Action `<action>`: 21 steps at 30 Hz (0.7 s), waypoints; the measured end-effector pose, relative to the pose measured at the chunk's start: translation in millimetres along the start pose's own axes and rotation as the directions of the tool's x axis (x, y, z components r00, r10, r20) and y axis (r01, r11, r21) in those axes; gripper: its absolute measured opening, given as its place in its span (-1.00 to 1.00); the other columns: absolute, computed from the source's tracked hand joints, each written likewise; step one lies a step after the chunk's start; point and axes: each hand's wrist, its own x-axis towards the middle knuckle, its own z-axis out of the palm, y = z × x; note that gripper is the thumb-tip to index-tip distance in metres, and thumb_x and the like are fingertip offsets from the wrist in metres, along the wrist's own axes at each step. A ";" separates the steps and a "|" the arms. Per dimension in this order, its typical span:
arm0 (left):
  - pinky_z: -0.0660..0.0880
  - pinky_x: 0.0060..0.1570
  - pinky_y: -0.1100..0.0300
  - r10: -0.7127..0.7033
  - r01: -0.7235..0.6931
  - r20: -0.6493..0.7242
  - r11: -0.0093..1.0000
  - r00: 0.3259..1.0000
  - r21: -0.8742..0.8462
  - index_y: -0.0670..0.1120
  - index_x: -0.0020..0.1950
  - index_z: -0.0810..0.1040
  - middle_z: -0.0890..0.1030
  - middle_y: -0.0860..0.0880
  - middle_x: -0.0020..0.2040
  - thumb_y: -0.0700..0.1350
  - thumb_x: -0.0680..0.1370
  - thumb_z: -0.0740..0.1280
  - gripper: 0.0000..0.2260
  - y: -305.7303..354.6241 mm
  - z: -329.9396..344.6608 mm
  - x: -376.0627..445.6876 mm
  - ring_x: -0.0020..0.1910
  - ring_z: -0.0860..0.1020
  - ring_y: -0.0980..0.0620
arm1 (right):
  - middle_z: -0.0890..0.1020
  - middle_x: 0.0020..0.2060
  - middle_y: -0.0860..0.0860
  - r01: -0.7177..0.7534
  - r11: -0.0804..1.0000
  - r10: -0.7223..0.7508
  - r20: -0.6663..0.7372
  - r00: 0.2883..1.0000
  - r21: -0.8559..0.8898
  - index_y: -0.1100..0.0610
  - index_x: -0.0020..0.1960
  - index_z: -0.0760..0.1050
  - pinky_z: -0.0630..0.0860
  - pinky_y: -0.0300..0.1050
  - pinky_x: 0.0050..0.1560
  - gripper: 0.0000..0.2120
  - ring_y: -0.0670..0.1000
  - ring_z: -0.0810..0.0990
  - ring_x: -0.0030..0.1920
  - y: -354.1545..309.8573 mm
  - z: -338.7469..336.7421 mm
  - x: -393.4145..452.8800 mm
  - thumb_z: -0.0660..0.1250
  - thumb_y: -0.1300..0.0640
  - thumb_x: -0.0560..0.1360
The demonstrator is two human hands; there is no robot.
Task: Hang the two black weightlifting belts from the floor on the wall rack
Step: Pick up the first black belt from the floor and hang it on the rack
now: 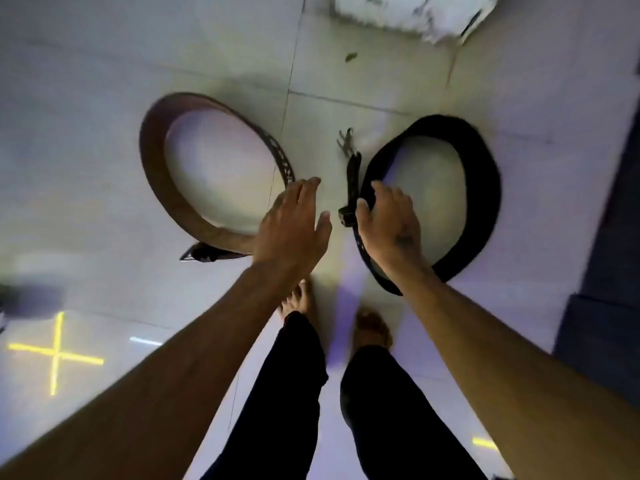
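Two weightlifting belts stand on edge as loops on the pale tiled floor. The left belt (pixel 162 174) shows a brown inner face, with its buckle end (pixel 201 254) near my left wrist. The right belt (pixel 485 181) is black, and its buckle prongs (pixel 346 140) stick out toward the middle. My right hand (pixel 388 223) is closed around the near strap of the black belt. My left hand (pixel 294 226) hovers with fingers spread over the near right edge of the left belt; whether it touches is unclear. No wall rack is in view.
My bare feet (pixel 370 327) and dark trouser legs stand just behind the belts. A white battered object (pixel 415 15) lies at the top. A dark mat or step (pixel 606 271) runs along the right edge. A yellow cross (pixel 55 355) marks the floor at lower left.
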 end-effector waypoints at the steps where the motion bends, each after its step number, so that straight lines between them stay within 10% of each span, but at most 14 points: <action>1: 0.40 0.33 -0.02 -0.017 0.017 0.017 1.000 1.000 -0.005 -0.09 0.52 0.27 0.41 -0.12 0.46 -0.04 0.63 0.20 -0.55 -7.7 11.5 7.7 0.41 0.42 -0.13 | 0.54 0.21 0.22 -0.032 0.998 0.032 0.005 0.999 0.048 0.24 0.30 0.41 0.39 0.09 0.26 -0.61 0.24 0.46 0.24 -1.4 15.4 14.6 0.19 0.03 0.58; 11: 0.46 0.25 -0.07 -0.119 0.132 0.108 0.984 0.987 -0.119 -0.09 0.40 0.41 0.51 -0.12 0.37 0.15 0.68 0.00 -0.55 -33.2 24.2 30.2 0.33 0.50 -0.16 | 0.69 -0.05 0.12 -0.309 0.912 0.303 0.066 0.951 0.271 0.13 0.01 0.56 0.53 -0.09 -0.05 -0.84 0.16 0.65 0.00 -14.9 34.7 60.9 0.29 0.23 0.46; 17: 0.44 0.09 0.00 -0.263 0.328 0.231 0.890 0.937 -0.316 -0.17 0.09 0.53 0.63 -0.16 0.02 0.25 0.64 0.03 -0.48 32.8 -89.5 28.6 0.11 0.58 -0.17 | 0.72 -0.08 -0.02 -0.183 0.860 0.121 0.158 0.980 0.476 -0.05 0.13 0.48 0.61 0.13 0.07 -0.62 0.06 0.70 -0.03 -56.7 -104.7 -5.6 0.39 0.22 0.36; 21: 0.52 0.08 0.17 -0.217 0.381 0.316 0.621 0.923 -0.685 -0.02 -0.08 0.68 0.71 0.08 -0.16 0.18 0.63 0.20 -0.62 95.4 -188.1 0.6 -0.12 0.66 0.18 | 0.67 -0.22 -0.16 -0.119 0.815 0.031 0.163 0.986 0.567 -0.17 0.16 0.42 0.63 0.10 0.05 -0.49 0.02 0.69 -0.16 -90.0 -221.4 -48.8 0.42 0.33 0.40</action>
